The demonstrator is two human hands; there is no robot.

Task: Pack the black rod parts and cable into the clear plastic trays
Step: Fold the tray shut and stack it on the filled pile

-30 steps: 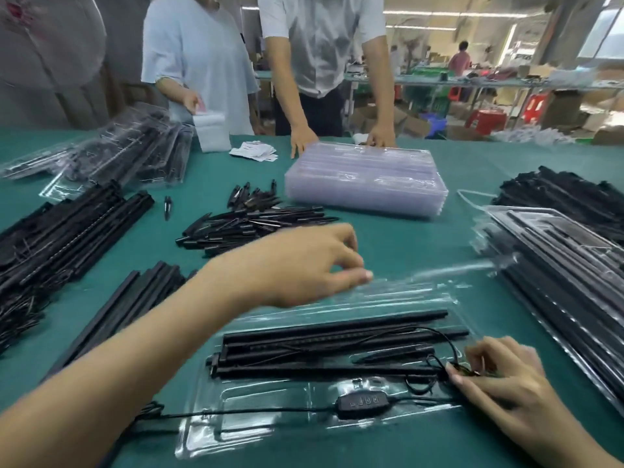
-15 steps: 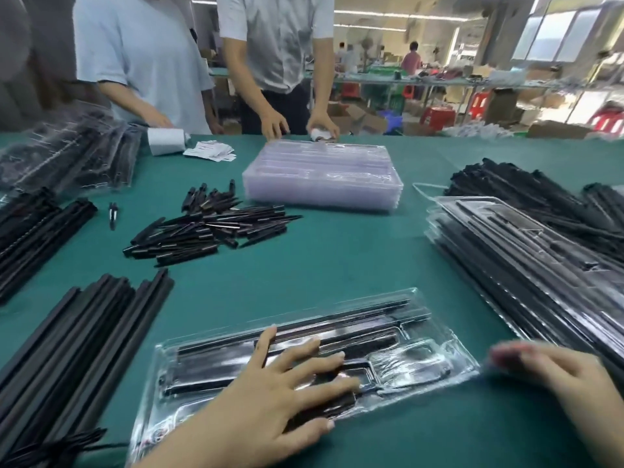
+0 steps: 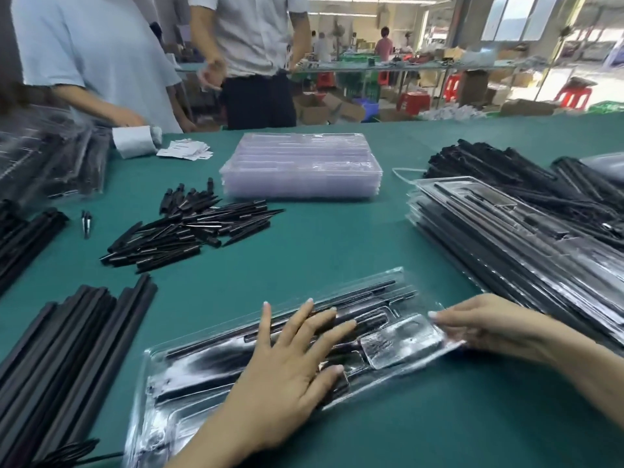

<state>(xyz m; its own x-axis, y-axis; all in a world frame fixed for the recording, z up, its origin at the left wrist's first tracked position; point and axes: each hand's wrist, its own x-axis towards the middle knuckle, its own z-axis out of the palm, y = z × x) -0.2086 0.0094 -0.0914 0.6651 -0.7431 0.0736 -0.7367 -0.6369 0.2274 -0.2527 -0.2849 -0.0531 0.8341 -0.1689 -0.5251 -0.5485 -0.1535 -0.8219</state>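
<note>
Tray [image 3: 401, 282]: L hand [image 3: 290, 363] flat atop, R hand [image 3: 486, 329] pinches end.

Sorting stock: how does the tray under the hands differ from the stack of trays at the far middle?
The clear plastic tray under the hands is single and holds black rods; the stack of clear trays is many-layered and looks empty. The single one lies diagonally, the stack squarely. Both rest on the green table.

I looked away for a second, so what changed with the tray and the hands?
The clear lid went over the packed tray. The left hand, raised before, now presses flat on it. The right hand left the cable and grips the tray's right end. The stack of empty trays stayed.
</note>
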